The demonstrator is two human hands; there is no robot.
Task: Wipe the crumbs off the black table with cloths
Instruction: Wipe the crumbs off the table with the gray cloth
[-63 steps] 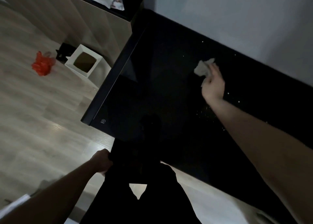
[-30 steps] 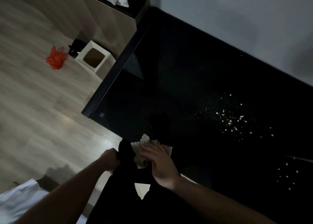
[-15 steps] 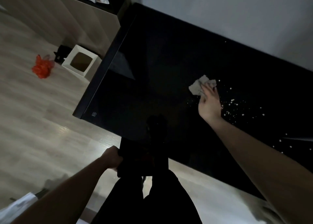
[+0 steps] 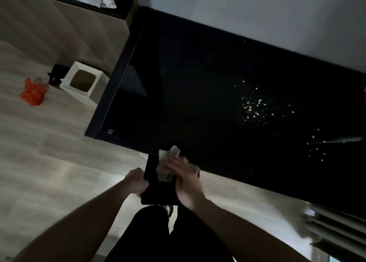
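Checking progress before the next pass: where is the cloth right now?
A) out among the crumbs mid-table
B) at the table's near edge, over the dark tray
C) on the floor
B: the right hand holds the cloth at the near edge over the dark tray gripped by the left hand.

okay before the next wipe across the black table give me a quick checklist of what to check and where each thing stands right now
1. Cloth in the right hand: ok, at the near table edge.
2. Black tray-like thing gripped by the left hand just below the edge: ok.
3. Swept crumbs landed on it: cannot tell, too dark and blurred.
4. Black table clean: not ok. A main patch of crumbs lies mid-table and a smaller scatter further right.
5. Path from the edge to the main patch: ok, nothing visible in the way.
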